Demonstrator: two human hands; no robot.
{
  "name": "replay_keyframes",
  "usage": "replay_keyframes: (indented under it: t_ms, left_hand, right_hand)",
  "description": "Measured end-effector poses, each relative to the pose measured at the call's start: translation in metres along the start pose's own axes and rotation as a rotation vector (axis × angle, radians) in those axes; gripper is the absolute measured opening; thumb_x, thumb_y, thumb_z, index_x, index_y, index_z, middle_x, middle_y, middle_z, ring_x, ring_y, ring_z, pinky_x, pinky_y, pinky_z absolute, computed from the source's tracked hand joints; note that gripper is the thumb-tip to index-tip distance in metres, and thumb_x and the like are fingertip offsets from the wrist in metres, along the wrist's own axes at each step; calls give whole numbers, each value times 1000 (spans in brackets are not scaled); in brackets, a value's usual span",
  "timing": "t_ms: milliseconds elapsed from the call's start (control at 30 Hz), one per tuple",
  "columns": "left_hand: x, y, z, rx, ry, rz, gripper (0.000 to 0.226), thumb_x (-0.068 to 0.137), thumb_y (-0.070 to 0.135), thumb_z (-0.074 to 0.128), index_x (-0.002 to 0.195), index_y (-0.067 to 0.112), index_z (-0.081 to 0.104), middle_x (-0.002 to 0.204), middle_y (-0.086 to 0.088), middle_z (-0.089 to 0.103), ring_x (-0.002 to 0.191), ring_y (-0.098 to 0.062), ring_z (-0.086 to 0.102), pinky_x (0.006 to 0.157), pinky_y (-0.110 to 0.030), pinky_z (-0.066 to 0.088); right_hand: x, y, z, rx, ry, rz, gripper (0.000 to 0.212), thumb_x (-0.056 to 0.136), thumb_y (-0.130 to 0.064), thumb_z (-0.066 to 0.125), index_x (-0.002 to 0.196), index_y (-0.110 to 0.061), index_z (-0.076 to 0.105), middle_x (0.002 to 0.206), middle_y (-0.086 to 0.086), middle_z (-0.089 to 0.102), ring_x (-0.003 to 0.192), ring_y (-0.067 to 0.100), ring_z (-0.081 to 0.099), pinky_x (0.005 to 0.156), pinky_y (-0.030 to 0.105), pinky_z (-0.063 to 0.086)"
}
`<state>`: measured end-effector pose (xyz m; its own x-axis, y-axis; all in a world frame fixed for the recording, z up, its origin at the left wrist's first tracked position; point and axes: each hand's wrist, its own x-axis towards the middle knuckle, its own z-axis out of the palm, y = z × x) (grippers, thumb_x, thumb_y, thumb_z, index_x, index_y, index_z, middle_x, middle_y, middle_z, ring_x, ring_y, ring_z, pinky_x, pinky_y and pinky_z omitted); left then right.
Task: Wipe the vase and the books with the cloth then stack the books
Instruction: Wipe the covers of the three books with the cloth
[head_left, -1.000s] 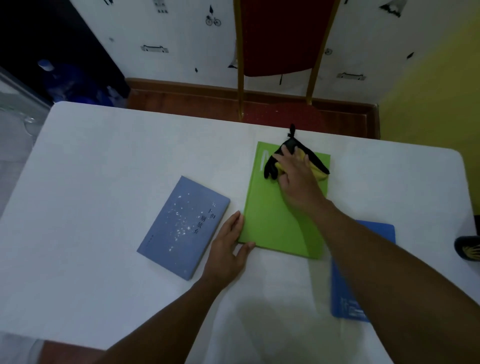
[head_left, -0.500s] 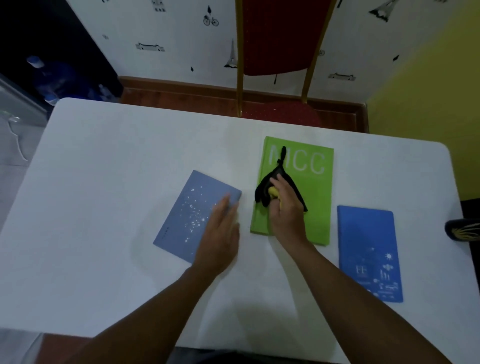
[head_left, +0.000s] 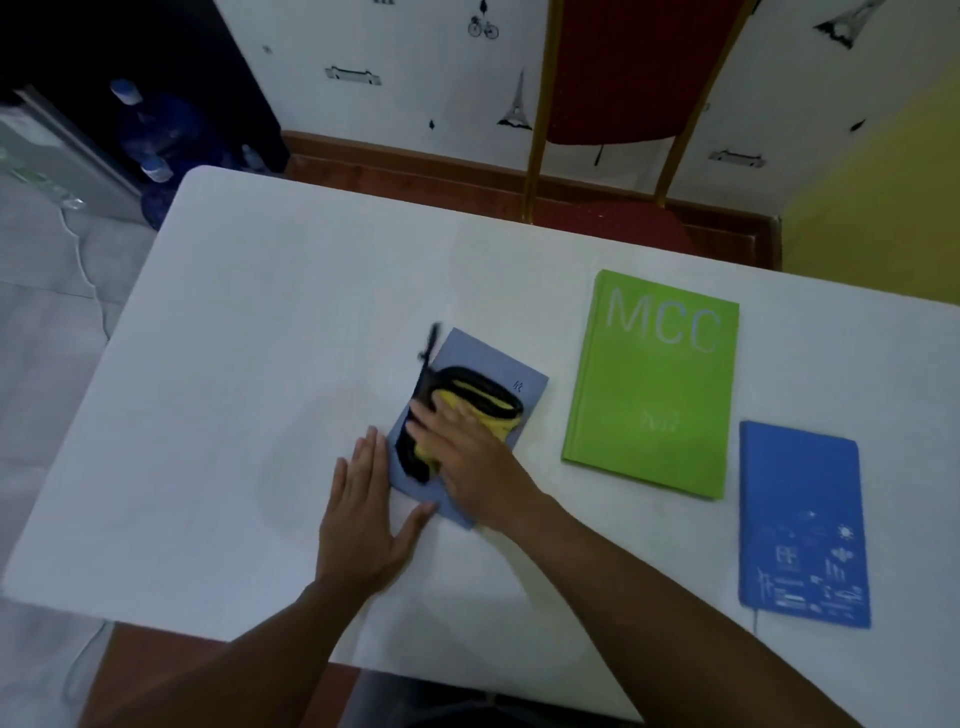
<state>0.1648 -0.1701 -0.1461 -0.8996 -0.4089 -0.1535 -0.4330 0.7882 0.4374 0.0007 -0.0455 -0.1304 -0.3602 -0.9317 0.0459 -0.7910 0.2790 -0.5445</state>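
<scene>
white tabletop (head_left: 260, 364): pale blue-grey book (head_left: 488, 374), right hand (head_left: 467, 457) flat, pressing black-and-yellow cloth (head_left: 467, 405) onto it; left hand (head_left: 363, 519) open, bracing its edge.

The left half of the white counter (head_left: 234, 364) lies bare from near edge to far edge, open to a hand from the left side. The middle is taken: the pale blue book (head_left: 483, 364) lies tilted there, with the yellow-and-black cloth (head_left: 467, 410) and the right hand (head_left: 472, 462) on top and the left hand (head_left: 363, 514) flat at its left edge. A bare strip separates it from the green book (head_left: 654, 384). The blue notebook (head_left: 802, 525) lies just beside the green book's near right corner. Behind the far edge stands a red chair (head_left: 623, 67).
</scene>
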Motion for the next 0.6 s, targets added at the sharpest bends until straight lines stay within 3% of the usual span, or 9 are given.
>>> replay_keyframes:
  t_ms: [133, 267, 400, 533, 600]
  left_hand:
    - [-1, 2, -1, 1, -7, 4, 96, 95, 69, 44, 163, 10, 10, 172, -4, 7, 159, -18, 4, 129, -46, 13]
    - [1, 1, -3, -6, -51, -35, 98, 94, 74, 42, 164, 17, 3, 172, 3, 1, 159, -12, -2, 129, -41, 5]
    - [1, 0, -3, -10, -59, -44, 97, 95, 74, 41, 164, 20, 0, 171, 5, -2, 158, -11, -4, 128, -37, 1]
    - [-1, -5, 0, -15, -29, 4, 93, 97, 66, 45, 164, 15, 4, 172, -1, 6, 159, -15, 1, 129, -41, 4]
    - [-1, -6, 1, -14, -20, 23, 91, 99, 61, 46, 164, 15, 2, 172, -2, 6, 159, -16, 1, 129, -40, 4]
  right_hand:
    - [-43, 29, -24, -119, -94, -254, 44, 92, -3, 56, 135, -6, 66, 151, 13, 56, 145, 33, 46, 123, 49, 33]
    - [-14, 65, -47, -159, -43, -105, 62, 78, 9, 67, 138, -8, 64, 152, 15, 53, 144, 39, 46, 120, 56, 34]
    - [31, 46, -34, -127, -36, 121, 68, 74, 8, 59, 141, -1, 59, 152, 24, 50, 141, 54, 42, 115, 68, 32]
    - [4, 14, -12, -71, -95, -25, 64, 78, 4, 47, 140, -2, 60, 152, 19, 52, 144, 48, 42, 120, 61, 30]
    - [-33, 9, -10, -49, -108, -144, 57, 82, 5, 53, 138, -4, 63, 151, 15, 54, 145, 40, 43, 122, 55, 30]
